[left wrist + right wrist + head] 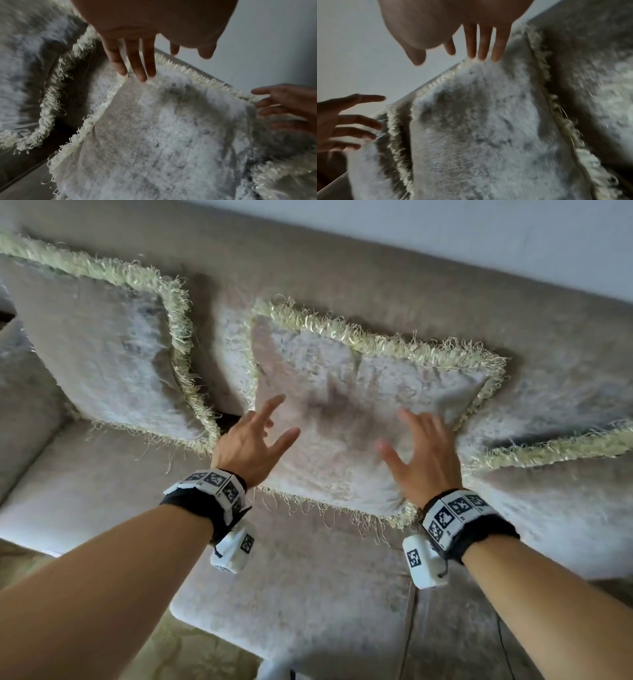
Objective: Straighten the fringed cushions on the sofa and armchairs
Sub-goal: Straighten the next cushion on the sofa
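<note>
A pale shaggy cushion with cream fringe (342, 364) leans on the sofa back, with a dark dent in its middle. My left hand (263, 436) is open with fingers spread at the cushion's left edge. My right hand (418, 450) is open too, lying flat against its right side. In the left wrist view the left hand's fingers (137, 65) reach the cushion's (163, 135) upper corner, and the right hand (283, 105) shows at the far edge. The right wrist view has straight fingers (481, 44) over the cushion (479, 128). Neither hand grips anything.
A second fringed cushion (96, 354) leans to the left, and a third (565, 412) lies to the right, its fringe overlapping the middle one. The beige sofa back (376, 285) meets a white wall (479, 231). A seat cushion (291, 594) lies below, with patterned carpet (191, 655) underneath.
</note>
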The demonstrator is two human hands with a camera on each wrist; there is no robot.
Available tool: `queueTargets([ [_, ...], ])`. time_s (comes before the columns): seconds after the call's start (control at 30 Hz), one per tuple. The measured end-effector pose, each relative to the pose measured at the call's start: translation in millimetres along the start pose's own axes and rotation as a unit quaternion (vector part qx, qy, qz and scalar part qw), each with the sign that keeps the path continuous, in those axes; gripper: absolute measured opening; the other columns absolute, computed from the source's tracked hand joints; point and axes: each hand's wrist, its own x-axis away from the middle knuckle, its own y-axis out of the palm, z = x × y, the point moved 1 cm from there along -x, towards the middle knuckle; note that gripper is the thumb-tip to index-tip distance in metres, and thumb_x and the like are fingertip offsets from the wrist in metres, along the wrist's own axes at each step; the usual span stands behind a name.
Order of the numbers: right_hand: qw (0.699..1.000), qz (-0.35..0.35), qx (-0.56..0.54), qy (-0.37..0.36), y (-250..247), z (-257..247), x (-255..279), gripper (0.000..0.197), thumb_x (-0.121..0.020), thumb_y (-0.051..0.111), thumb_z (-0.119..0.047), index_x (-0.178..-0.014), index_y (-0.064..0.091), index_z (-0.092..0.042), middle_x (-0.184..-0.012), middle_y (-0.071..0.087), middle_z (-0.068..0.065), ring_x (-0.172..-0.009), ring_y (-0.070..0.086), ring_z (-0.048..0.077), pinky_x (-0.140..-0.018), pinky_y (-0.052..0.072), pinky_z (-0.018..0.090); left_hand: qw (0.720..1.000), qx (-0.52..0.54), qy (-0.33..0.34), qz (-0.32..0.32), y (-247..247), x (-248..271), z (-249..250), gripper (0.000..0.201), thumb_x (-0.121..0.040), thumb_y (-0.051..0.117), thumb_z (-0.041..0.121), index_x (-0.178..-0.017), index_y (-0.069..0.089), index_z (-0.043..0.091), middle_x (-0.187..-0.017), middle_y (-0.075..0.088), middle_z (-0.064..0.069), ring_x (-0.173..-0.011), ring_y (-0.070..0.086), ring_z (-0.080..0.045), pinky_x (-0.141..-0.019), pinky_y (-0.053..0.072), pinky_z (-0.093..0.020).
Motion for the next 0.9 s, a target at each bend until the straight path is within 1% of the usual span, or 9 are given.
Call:
queueTargets([
  [0.2, 0.985, 0.122, -0.067, 0.102, 65.7, 45.6, -9.9, 0.089, -0.078, 0.052, -0.078, -0.152, 0.006, -0.058, -0.157, 0.013, 0.010, -0.142, 0.021, 0.039, -0.101, 0.044, 0.065, 0.997, 0.018, 0.053, 0.059, 52.2, -51.0, -57.4, 0.087, -0.078, 0.042, 0.088, -0.153, 0.007, 0.061, -0.144, 0.040, -0.011, -0.123, 0.051, -0.033, -0.081, 0.058, -0.056],
  [0.33, 0.978, 0.146, -0.096, 0.114, 115.4, 74.2, -10.9, 0.098, -0.072, 0.043, -0.091, -0.151, -0.006, -0.060, -0.163, -0.002, 0.018, -0.150, 0.011, 0.041, -0.106, 0.039, 0.066, 0.995, 0.032, 0.050, 0.077, 91.3, -87.6, -95.4, 0.098, -0.070, 0.048, 0.092, -0.154, 0.013, 0.058, -0.158, 0.016, -0.021, -0.145, 0.023, -0.042, -0.108, 0.039, -0.068],
  [0.43, 0.971, 0.182, -0.114, 0.105, 141.5, 84.9, -19.1, 0.102, -0.073, 0.044, -0.090, -0.153, -0.008, -0.054, -0.162, -0.010, 0.005, -0.150, 0.018, 0.038, -0.097, 0.047, 0.066, 0.992, 0.079, 0.065, 0.076, 113.7, -107.1, -109.5, 0.103, -0.067, 0.063, 0.078, -0.151, 0.005, 0.064, -0.163, 0.004, -0.023, -0.152, 0.012, -0.044, -0.116, 0.031, -0.065],
  [0.5, 0.961, 0.215, -0.138, 0.108, 151.9, 88.4, -26.5, 0.109, -0.073, 0.045, -0.089, -0.157, -0.005, -0.042, -0.163, -0.011, 0.006, -0.148, 0.015, 0.018, -0.107, 0.043, 0.054, 0.987, 0.118, 0.072, 0.077, 122.7, -118.3, -111.8, 0.108, -0.066, 0.068, 0.070, -0.154, 0.007, 0.056, -0.163, 0.002, -0.029, -0.153, 0.007, -0.045, -0.120, 0.023, -0.058],
  [0.57, 0.950, 0.238, -0.169, 0.107, 157.5, 90.9, -34.5, 0.115, -0.073, 0.044, -0.091, -0.157, -0.002, -0.027, -0.165, -0.009, 0.021, -0.145, 0.008, 0.004, -0.116, 0.025, 0.023, 0.982, 0.145, 0.086, 0.083, 128.5, -128.5, -113.6, 0.112, -0.066, 0.071, 0.070, -0.154, 0.007, 0.042, -0.161, 0.008, -0.033, -0.154, 0.006, -0.046, -0.121, 0.017, -0.047],
  [0.67, 0.944, 0.243, -0.199, 0.100, 164.2, 96.7, -42.1, 0.120, -0.075, 0.045, -0.088, -0.157, 0.001, -0.012, -0.165, -0.005, 0.026, -0.153, 0.005, 0.018, -0.114, 0.010, 0.005, 0.969, 0.178, 0.133, 0.104, 135.7, -138.2, -121.7, 0.114, -0.070, 0.067, 0.080, -0.156, 0.009, 0.031, -0.157, 0.024, -0.019, -0.154, 0.019, -0.025, -0.121, 0.014, -0.020],
  [0.77, 0.940, 0.241, -0.226, 0.083, 169.6, 101.9, -46.1, 0.125, -0.076, 0.049, -0.086, -0.158, 0.001, -0.005, -0.167, -0.001, 0.005, -0.154, 0.008, 0.008, -0.118, 0.015, 0.012, 0.962, 0.187, 0.157, 0.123, 140.4, -139.9, -123.6, 0.116, -0.073, 0.067, 0.076, -0.158, 0.018, 0.014, -0.143, 0.031, 0.010, -0.139, 0.023, 0.017, -0.117, 0.018, -0.011],
  [0.83, 0.939, 0.250, -0.230, 0.060, 169.1, 101.1, -47.2, 0.125, -0.077, 0.051, -0.084, -0.157, 0.002, -0.001, -0.164, 0.003, 0.001, -0.154, 0.012, 0.010, -0.123, 0.024, 0.029, 0.960, 0.192, 0.156, 0.127, 139.9, -136.6, -122.1, 0.116, -0.073, 0.069, 0.075, -0.158, 0.020, 0.013, -0.139, 0.034, 0.010, -0.136, 0.026, 0.018, -0.117, 0.020, -0.012],
  [0.9, 0.941, 0.262, -0.213, 0.015, 163.1, 97.3, -46.5, 0.124, -0.079, 0.054, -0.080, -0.154, 0.006, 0.006, -0.163, 0.007, 0.009, -0.154, 0.016, 0.029, -0.121, 0.028, 0.051, 0.957, 0.207, 0.156, 0.128, 136.3, -131.1, -119.7, 0.116, -0.071, 0.071, 0.076, -0.157, 0.019, 0.018, -0.138, 0.035, 0.005, -0.134, 0.030, 0.016, -0.117, 0.023, -0.014],
])
